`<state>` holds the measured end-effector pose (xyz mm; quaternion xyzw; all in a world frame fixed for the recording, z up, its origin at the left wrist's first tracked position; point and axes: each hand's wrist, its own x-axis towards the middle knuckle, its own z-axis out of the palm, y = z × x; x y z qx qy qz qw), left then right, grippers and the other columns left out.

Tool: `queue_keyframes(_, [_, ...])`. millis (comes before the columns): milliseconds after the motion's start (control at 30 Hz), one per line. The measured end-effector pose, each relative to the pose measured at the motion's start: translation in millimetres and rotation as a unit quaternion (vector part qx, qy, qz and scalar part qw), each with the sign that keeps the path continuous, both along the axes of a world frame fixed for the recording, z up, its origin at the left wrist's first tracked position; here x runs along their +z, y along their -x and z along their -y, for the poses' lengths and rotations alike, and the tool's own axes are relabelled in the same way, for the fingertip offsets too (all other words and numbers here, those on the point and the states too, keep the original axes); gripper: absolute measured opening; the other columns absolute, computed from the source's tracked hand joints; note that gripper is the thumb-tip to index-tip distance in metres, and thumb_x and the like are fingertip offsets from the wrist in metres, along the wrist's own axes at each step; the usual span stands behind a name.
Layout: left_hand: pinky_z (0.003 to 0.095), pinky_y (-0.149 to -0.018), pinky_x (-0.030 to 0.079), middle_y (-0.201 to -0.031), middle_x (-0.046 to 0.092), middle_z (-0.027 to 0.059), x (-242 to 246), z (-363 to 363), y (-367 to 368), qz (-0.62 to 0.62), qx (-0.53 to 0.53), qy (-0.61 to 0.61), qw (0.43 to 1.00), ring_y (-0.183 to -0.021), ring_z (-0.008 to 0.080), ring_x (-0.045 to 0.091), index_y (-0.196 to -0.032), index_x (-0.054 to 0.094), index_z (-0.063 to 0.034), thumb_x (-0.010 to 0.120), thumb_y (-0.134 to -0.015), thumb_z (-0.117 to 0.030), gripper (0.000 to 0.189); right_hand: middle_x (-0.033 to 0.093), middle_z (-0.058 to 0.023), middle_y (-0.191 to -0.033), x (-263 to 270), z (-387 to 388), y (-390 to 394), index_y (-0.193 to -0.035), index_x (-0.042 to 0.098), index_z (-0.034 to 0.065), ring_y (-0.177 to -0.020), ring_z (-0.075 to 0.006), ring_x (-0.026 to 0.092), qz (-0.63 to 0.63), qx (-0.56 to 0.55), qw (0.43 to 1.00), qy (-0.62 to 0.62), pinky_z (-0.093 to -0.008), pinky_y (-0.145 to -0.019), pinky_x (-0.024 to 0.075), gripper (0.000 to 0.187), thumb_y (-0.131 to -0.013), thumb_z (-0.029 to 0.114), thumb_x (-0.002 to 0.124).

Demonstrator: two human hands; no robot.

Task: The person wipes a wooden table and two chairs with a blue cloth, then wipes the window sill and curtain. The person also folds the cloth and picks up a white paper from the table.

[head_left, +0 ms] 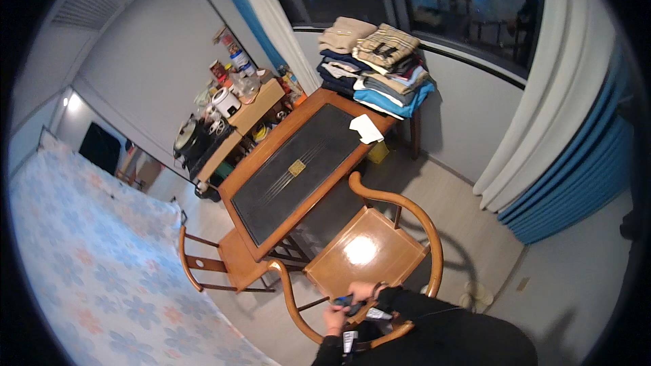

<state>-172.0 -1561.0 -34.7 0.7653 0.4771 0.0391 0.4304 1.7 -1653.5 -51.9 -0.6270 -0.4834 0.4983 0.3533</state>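
Observation:
My left hand (334, 318) and my right hand (362, 292) are close together over the front of a wooden armchair (371, 259) with a curved back rail. Between them they hold a small dark object (349, 305) with a bit of blue on it; its kind is too small to tell. Black sleeves cover both arms, and white tags bearing print show beside the wrists. Beyond the chair stands a wooden table (325, 190) with a dark inlaid top. Folded clothes (391, 73) are stacked past its far end, and a white paper or cloth (366, 129) lies near that end.
A second wooden chair (239, 259) stands at the table's near left end. On the left hangs a flowered cloth (127, 284). A shelf unit (259, 104) behind the table bears a white appliance (225, 102) and a lidded pot (187, 134). Curtains (549, 112) hang at the right.

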Motion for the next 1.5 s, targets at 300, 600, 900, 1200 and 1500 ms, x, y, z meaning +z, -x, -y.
queue_keyframes(300, [0.0316,-0.069,0.054,-0.078,0.056,0.0032,41.7,119.0,-130.9,0.141,-0.010,0.411,0.901,-0.072,0.0165,0.060,-0.087,0.050,-0.0061,0.064,-0.082,0.005,0.018,0.068,-0.0151,-0.088,68.8,168.3,-102.4,-0.097,0.068,0.0028,-0.082,-0.0278,0.066,0.035,-0.349,0.931,-0.099,-0.0343,-0.075,0.0503,0.030,-0.067,0.007,0.070])
queue_keyframes(600, [0.0259,-0.055,0.050,-0.080,0.062,0.0049,35.8,117.8,-149.1,0.071,0.004,0.418,0.906,-0.061,0.0133,0.058,-0.102,0.061,-0.0002,0.064,-0.084,-0.004,0.019,0.069,-0.0134,-0.086,78.1,196.2,-109.4,-0.096,0.068,0.0008,-0.082,-0.0207,0.066,0.024,-0.415,0.907,-0.062,-0.0312,-0.075,0.0500,0.022,-0.076,0.010,0.069])
queue_keyframes(900, [0.0211,-0.068,0.041,-0.087,0.061,-0.0001,59.8,139.2,-210.4,0.272,-0.036,0.394,0.877,-0.076,0.0088,0.053,-0.100,0.062,0.0001,0.058,-0.086,-0.002,0.015,0.058,-0.0137,-0.110,113.6,211.3,-142.3,-0.111,0.063,0.0047,-0.107,-0.0215,0.054,-0.029,-0.495,0.859,-0.128,-0.0313,-0.092,0.0428,0.034,-0.081,0.020,0.070])
queue_keyframes(1200, [0.0255,-0.077,0.046,-0.092,0.059,0.0007,94.0,204.1,-361.0,0.319,-0.007,0.491,0.811,-0.087,0.0113,0.056,-0.097,0.058,-0.0044,0.054,-0.090,-0.005,0.008,0.057,-0.0063,-0.112,126.8,240.3,-271.6,-0.125,0.051,0.0042,-0.101,-0.0134,0.053,-0.190,-0.361,0.898,-0.168,-0.0284,-0.090,0.0437,0.044,-0.089,0.027,0.063])
queue_keyframes(1500, [0.0243,-0.075,0.048,-0.094,0.062,0.0007,45.8,335.4,-523.3,0.126,-0.093,0.397,0.904,-0.082,0.0106,0.058,-0.107,0.060,-0.0036,0.058,-0.089,-0.005,0.019,0.064,-0.0058,-0.093,65.6,381.2,-434.6,-0.101,0.063,0.0007,-0.086,-0.0121,0.058,-0.104,-0.442,0.884,-0.109,-0.0268,-0.078,0.0472,0.022,-0.079,0.003,0.060])
